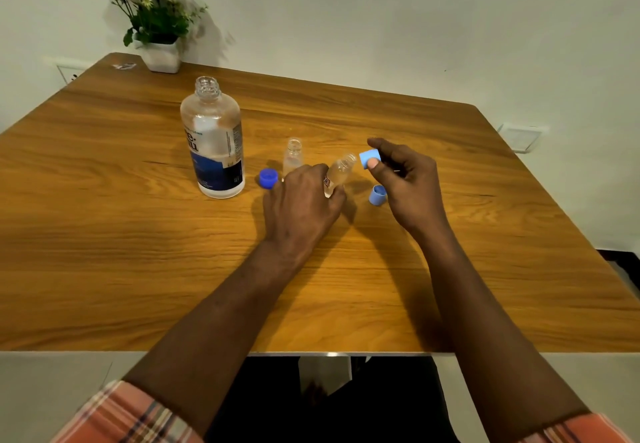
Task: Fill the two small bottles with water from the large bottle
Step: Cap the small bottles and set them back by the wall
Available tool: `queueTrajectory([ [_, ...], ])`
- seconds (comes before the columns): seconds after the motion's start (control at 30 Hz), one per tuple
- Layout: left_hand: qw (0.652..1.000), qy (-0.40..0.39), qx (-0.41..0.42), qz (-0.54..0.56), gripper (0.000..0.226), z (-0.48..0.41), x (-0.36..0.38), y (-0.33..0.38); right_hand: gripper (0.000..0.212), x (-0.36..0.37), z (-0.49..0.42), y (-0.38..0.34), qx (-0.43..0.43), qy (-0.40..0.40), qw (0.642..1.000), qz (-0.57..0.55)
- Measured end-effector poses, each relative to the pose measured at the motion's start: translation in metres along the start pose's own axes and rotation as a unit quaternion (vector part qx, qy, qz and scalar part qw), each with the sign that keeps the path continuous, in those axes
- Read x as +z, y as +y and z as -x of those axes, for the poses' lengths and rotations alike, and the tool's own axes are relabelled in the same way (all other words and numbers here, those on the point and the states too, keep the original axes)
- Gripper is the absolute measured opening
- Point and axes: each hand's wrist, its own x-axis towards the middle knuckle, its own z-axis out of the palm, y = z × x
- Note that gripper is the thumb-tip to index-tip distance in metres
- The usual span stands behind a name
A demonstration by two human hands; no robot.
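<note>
Your left hand (304,200) lies palm down near the middle of the table (138,242), its fingers curled round the lower half of a tilted small bottle (341,170). The bottle is uncapped and its mouth leans toward two o'clock. The hand hides its base, so you cannot tell whether it touches the wood, nor how much water is inside

Your right hand (407,183) is at three o'clock of the left, near it but apart. Thumb and forefinger pinch a pale blue cap (370,158), and the other fingers are folded loosely toward the palm. The cap sits just beside the tilted bottle's mouth, at its three o'clock, without touching it. A second pale blue cap (377,195) lies on the table at six o'clock of the held one, close to the right hand's curled fingers

At twelve o'clock of your left hand's knuckles an upright small bottle (292,157) stands uncapped, just beyond the fingertips. A dark blue cap (268,178) rests at eight o'clock of it, between it and the large bottle (214,141). The large bottle stands upright at ten o'clock of the left hand, uncapped, with a white and dark blue label that hides the water level

A flower pot (161,56) stands at the table's far eleven o'clock corner
</note>
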Motion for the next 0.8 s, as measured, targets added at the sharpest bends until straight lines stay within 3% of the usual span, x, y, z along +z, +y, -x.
queueTrajectory([
  [0.33, 0.999, 0.005, 0.038, -0.008, 0.032, 0.003, 0.006, -0.001, 0.021, 0.007, 0.003, 0.006, 0.010, 0.051, 0.997, -0.061],
  [0.8, 0.998, -0.019, 0.052, -0.021, 0.036, 0.003, 0.007, 0.002, 0.025, 0.002, 0.001, 0.012, 0.001, 0.062, 0.996, -0.071],
])
